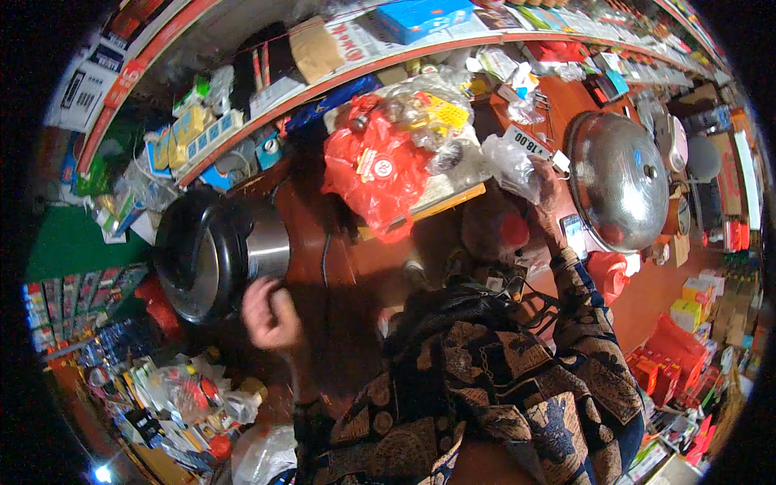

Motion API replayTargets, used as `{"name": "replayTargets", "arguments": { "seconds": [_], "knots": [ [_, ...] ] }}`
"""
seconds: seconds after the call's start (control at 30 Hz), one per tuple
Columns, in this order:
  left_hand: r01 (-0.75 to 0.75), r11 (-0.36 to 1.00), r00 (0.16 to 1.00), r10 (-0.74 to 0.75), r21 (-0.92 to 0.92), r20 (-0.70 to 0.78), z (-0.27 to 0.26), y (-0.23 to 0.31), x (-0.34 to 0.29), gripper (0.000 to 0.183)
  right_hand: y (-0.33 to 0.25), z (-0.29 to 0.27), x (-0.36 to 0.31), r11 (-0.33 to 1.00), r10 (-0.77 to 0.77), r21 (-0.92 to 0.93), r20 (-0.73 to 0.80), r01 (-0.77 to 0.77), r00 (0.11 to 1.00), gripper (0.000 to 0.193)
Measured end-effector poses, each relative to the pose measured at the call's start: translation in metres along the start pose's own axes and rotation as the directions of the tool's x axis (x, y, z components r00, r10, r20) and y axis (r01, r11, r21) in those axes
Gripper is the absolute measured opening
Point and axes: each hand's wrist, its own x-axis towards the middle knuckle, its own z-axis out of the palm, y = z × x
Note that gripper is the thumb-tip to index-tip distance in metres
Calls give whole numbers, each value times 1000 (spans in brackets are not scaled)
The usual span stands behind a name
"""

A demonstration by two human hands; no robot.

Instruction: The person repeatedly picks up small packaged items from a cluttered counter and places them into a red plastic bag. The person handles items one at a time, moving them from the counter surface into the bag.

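Observation:
My right hand reaches forward, its fingers closed on a crumpled clear plastic bag. A white printed card lies just beyond the bag. Close to the right of that hand stands a wide steel pan with a domed lid. My left hand is raised beside a large black-and-steel cooking pot. Motion smears its fingers, which look bent, and nothing shows in them. Between my hands, a red plastic bag lies on a low stand, with clear bags and a yellow plastic piece.
A shelf with a red edge curves across the far side, loaded with boxes and papers. Bagged goods crowd the near left. Red boxes are piled at right. A phone lies by my right wrist; a dark cord crosses the reddish floor.

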Motion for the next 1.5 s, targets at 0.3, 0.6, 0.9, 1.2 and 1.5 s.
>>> {"name": "replayTargets", "arguments": {
  "seconds": [0.3, 0.6, 0.9, 1.2, 1.5],
  "knots": [
    [909, 328, 343, -240, -257, 908, 264, 162, -6, 79, -49, 10, 15, 921, -223, -330, -5, 209, 975, 32],
    [929, 142, 361, -154, -341, 920, 385, 141, -28, 35, -64, -31, 15, 987, -21, -160, 62, 31, 998, 56],
    [929, 185, 339, -75, -320, 938, 390, 156, -23, 39, -27, -54, 41, 524, 758, 557, 40, -645, 651, 32],
    [903, 300, 366, -156, -309, 918, 394, 160, -32, 37, 41, -51, 32, 385, 830, 580, 123, -718, 544, 18],
    [834, 411, 487, -238, -367, 840, 393, 178, -49, 41, 70, -51, 33, 303, 888, 656, 69, -691, 455, 18]
  ]
}}
